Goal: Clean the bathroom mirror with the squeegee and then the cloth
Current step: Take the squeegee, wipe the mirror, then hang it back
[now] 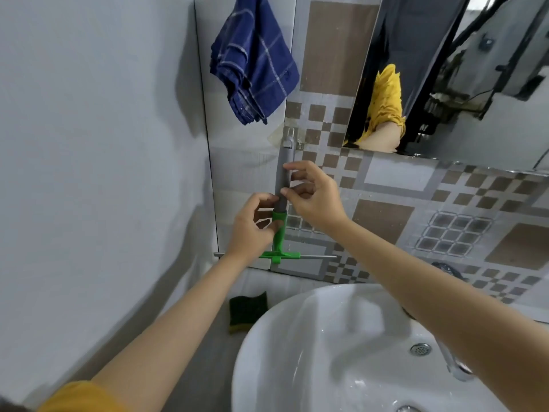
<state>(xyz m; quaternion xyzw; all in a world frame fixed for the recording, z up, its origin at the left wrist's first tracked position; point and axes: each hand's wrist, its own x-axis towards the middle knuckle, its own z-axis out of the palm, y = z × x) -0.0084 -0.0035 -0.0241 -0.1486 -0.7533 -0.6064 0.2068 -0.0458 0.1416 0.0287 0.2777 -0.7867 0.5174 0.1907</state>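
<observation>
A squeegee (280, 233) with a grey grip, green neck and thin horizontal blade hangs from a small wall hook (289, 137) on the tiled wall. My left hand (252, 230) pinches it where grey meets green. My right hand (315, 197) curls its fingertips around the grey grip just above. A dark blue checked cloth (252, 60) hangs on the wall above and left of the squeegee. The mirror (460, 84) is mounted at the upper right and reflects a yellow sleeve.
A white washbasin (297, 352) sits below, with a metal tap (454, 367) at its right. A green and yellow sponge (248, 310) lies on the ledge left of the basin. A plain white wall closes off the left side.
</observation>
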